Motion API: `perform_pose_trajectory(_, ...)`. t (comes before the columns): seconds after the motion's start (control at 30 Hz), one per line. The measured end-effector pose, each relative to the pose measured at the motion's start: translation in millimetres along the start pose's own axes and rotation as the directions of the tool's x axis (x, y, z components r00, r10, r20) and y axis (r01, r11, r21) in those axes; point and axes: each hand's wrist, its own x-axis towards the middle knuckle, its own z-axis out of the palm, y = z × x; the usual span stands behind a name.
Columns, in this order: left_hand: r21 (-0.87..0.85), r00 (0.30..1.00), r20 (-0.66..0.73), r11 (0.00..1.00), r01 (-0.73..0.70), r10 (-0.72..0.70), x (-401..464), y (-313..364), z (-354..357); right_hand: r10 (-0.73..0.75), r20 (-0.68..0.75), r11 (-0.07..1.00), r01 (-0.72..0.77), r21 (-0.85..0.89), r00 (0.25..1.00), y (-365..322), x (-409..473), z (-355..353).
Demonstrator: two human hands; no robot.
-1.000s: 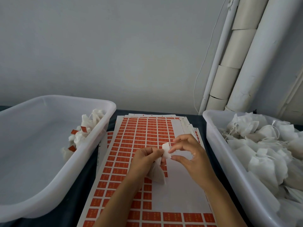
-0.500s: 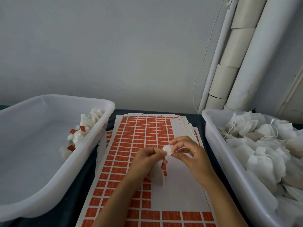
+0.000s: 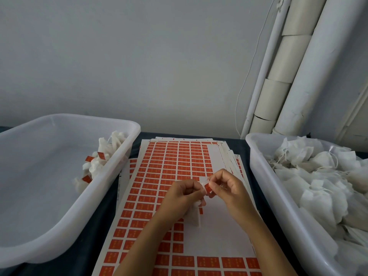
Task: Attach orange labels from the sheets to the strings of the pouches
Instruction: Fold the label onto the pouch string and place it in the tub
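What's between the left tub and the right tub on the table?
In the head view, the label sheets lie stacked between left tub and right tub; both hands work above them.

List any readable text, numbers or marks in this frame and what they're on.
None can be read.
Orange labels on the top sheet: faint yellowish print on each, too small and blurred to read.
Label pinched between the left hand and right hand: print not legible.
Labels on the pouches in the left bin: too small.
Right bin: no print visible.
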Motion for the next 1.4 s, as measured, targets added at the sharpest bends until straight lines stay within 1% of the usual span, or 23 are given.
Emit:
perform_pose_trajectory(0.23,-0.020,0.997,0.078,1.000,-0.012,0.013,1,-4,-1,-0.029,-0.004,0.996,0.029,-0.090,1.000,4,-1,1)
perform_pose_trajectory(0.47,-0.061,0.995,0.091,0.998,-0.028,0.034,4,-8,-1,-0.055,-0.034,0.993,0.051,-0.105,0.998,4,-1,3)
perform_pose_trajectory(0.7,-0.111,0.994,0.098,0.993,-0.043,0.054,3,-6,-1,-0.047,-0.104,0.991,0.033,-0.132,0.993,5,-1,8)
perform_pose_trajectory(0.83,-0.096,0.994,0.090,0.994,-0.055,0.063,2,-4,0,-0.057,-0.169,0.985,0.028,-0.168,0.984,7,-1,12)
perform_pose_trajectory(1.0,-0.092,0.996,0.044,0.993,-0.077,0.082,-1,-4,3,-0.074,-0.226,0.985,0.037,-0.167,0.971,7,0,15)
perform_pose_trajectory(1.17,-0.127,0.995,0.014,0.987,-0.097,0.100,-3,-1,4,-0.113,-0.247,0.990,0.089,-0.107,0.962,5,-1,15)
perform_pose_trajectory(1.27,-0.157,0.996,0.007,0.984,-0.086,0.088,-4,-2,5,-0.117,-0.256,0.992,0.099,-0.084,0.959,4,-1,13)
perform_pose_trajectory(1.4,-0.156,0.994,-0.071,0.984,-0.088,0.078,-2,-4,10,-0.134,-0.255,0.990,0.117,-0.080,0.958,3,-3,15)
